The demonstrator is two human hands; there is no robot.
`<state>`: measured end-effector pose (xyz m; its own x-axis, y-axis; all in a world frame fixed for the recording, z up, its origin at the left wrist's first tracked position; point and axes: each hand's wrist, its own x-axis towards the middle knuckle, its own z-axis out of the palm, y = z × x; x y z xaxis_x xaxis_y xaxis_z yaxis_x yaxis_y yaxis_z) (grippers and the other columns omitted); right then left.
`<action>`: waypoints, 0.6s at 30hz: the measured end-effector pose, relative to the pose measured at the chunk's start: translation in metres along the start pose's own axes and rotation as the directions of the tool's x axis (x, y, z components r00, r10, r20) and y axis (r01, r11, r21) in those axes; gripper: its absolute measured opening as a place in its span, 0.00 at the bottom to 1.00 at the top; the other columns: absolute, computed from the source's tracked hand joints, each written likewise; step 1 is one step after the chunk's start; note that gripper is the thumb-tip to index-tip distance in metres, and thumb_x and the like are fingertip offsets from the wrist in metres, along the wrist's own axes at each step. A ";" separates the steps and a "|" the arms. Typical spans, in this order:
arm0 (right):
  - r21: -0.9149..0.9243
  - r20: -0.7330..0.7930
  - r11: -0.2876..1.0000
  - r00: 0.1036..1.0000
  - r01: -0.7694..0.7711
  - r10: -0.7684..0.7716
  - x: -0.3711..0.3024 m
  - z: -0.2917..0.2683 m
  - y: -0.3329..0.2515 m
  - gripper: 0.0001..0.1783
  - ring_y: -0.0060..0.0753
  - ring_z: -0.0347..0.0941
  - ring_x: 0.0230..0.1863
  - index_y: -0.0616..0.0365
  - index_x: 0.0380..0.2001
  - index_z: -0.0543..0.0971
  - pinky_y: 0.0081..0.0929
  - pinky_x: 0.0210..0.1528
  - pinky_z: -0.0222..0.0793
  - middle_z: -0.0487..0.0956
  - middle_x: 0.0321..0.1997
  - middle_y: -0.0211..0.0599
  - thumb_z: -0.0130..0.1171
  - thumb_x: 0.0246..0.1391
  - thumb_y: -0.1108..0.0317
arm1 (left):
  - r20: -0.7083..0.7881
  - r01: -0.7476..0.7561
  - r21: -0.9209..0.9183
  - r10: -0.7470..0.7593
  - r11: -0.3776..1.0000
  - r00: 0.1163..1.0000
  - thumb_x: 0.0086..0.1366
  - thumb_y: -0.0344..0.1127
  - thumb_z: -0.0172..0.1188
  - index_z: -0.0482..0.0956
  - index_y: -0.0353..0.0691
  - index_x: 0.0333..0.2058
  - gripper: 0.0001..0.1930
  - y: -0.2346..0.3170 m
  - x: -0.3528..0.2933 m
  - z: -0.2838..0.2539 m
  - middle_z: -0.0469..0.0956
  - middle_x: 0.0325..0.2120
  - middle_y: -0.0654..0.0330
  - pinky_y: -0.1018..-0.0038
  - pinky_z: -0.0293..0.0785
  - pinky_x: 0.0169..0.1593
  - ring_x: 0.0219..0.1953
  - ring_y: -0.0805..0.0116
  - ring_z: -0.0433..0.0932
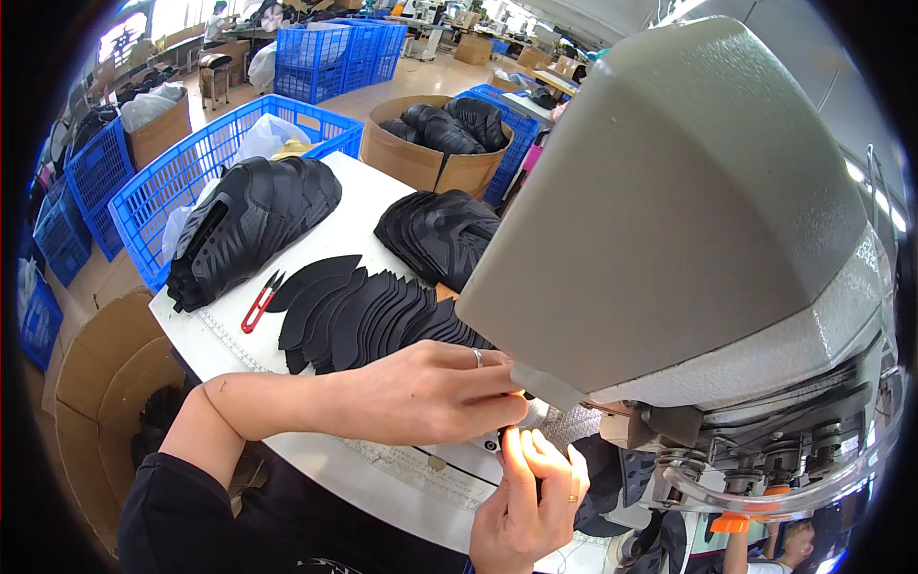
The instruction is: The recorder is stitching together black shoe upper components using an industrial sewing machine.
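A large grey sewing machine head [669,220] fills the right side and hides part of the work area. Beneath its left edge, my left hand [430,392], wearing a ring, is closed with fingertips pinched together. Just below and to the right, my right hand [531,497] has bent fingers pressed together, its fingertips close to the left hand's. What either hand holds is hidden. Black shoe parts [600,469] lie beside my right hand. Beyond my left hand, a fanned row of black curved pieces [363,320] rests on the white table [368,177].
Red-handled thread snips [256,308] lie left of the curved pieces. Stacked black shoe uppers [253,225] and a second stack [440,234] stand behind. A blue crate [163,196] and cardboard drum [382,158] border the table. Another person's arm [736,553] shows at lower right.
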<state>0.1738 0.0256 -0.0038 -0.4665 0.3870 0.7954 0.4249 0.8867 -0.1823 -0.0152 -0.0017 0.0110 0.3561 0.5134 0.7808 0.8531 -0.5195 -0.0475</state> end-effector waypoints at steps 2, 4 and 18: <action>0.009 -0.032 1.000 0.999 0.002 -0.002 -0.002 0.005 -0.003 0.16 0.40 0.77 0.43 0.61 0.41 0.83 0.41 0.55 0.67 0.80 0.39 0.40 0.55 0.48 0.82 | 0.006 0.007 -0.037 -0.007 0.999 1.000 0.47 0.30 0.64 0.72 0.38 0.33 0.14 -0.003 -0.001 0.002 0.70 0.36 0.60 0.77 0.78 0.33 0.27 0.72 0.76; 0.018 -0.065 1.000 0.998 -0.001 0.002 -0.002 0.006 -0.004 0.17 0.40 0.76 0.44 0.61 0.41 0.83 0.41 0.56 0.66 0.80 0.39 0.40 0.55 0.48 0.82 | 0.010 0.009 -0.056 -0.008 0.998 1.000 0.47 0.31 0.64 0.72 0.38 0.33 0.14 -0.005 -0.002 0.002 0.70 0.35 0.60 0.77 0.78 0.33 0.28 0.71 0.76; -0.043 -0.085 0.999 0.996 -0.019 0.016 0.000 0.012 -0.005 0.15 0.40 0.75 0.45 0.60 0.42 0.83 0.42 0.57 0.66 0.80 0.41 0.38 0.58 0.50 0.79 | 0.042 -0.033 -0.036 0.034 0.999 0.999 0.46 0.28 0.63 0.74 0.36 0.35 0.14 -0.012 0.002 -0.004 0.70 0.36 0.61 0.76 0.80 0.38 0.34 0.69 0.77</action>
<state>0.1630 0.0244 -0.0101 -0.3925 0.3780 0.8385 0.4667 0.8674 -0.1726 -0.0258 0.0027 0.0155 0.4007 0.5234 0.7520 0.8268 -0.5602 -0.0507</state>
